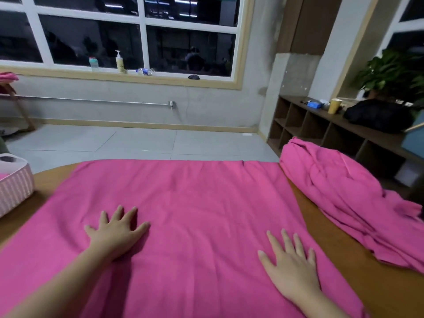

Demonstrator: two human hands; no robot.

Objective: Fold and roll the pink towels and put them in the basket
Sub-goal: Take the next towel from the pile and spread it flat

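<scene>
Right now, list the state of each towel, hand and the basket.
spread towel: flat on table, unfolded
towel pile: crumpled, at the table's right
basket: upright at left edge
left hand: flat, pressing spread towel
right hand: flat, pressing spread towel

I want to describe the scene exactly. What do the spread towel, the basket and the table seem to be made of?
Spread pink towel: soft matte cloth, creasing softly; probably cotton or microfibre.
Basket: pale pink, ribbed weave pattern; likely moulded plastic.
Table: smooth brown surface, seemingly wood or wood-look laminate.
</scene>
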